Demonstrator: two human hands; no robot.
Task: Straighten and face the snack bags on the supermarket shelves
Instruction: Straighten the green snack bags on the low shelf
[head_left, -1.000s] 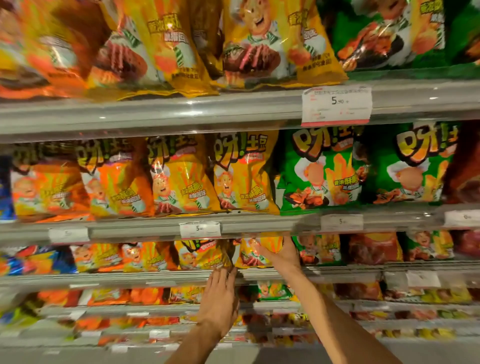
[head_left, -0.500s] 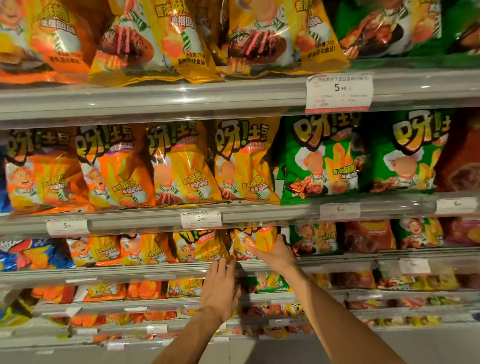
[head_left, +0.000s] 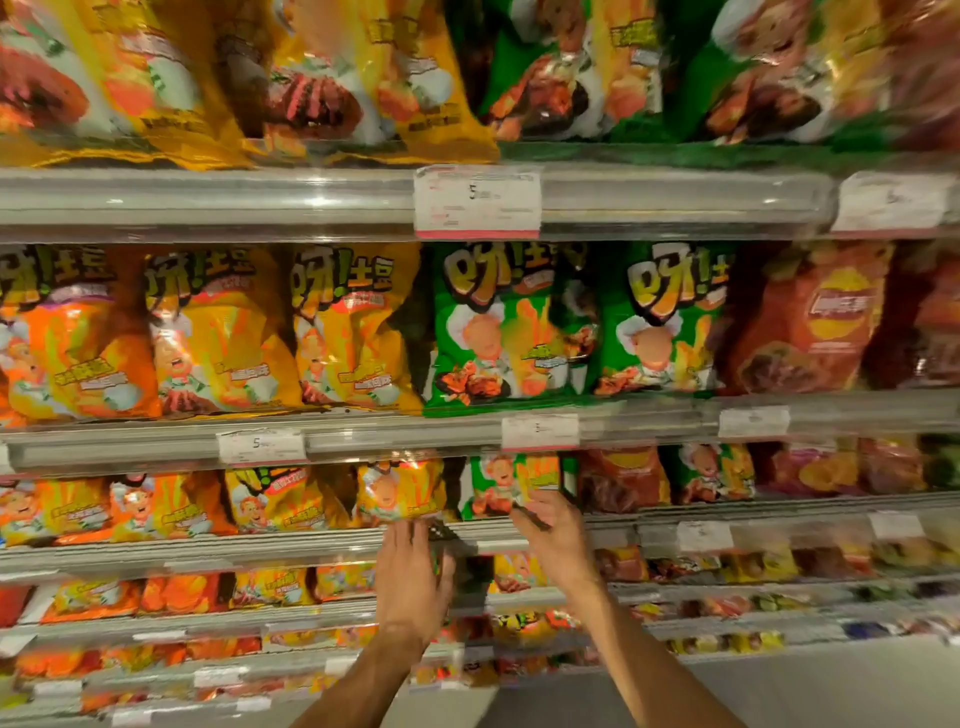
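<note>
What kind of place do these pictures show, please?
Most likely a supermarket snack aisle: tiered shelves carry rows of snack bags, and price tags are clipped along the shelf edges. Both hands reach toward the lower bags.

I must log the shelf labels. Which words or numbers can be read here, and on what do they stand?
"5": top price tag; remainder blurred.
"5": lower price tag; remainder blurred.
"呀!土豆": yellow bag, large title.
"呀!": green bag; remainder blurred.
Other tags and small bag print: unreadable.

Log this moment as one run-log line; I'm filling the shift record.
left hand: open, below yellow bag | right hand: at green bag, grip unclear | shelf rail: bags upright
</note>
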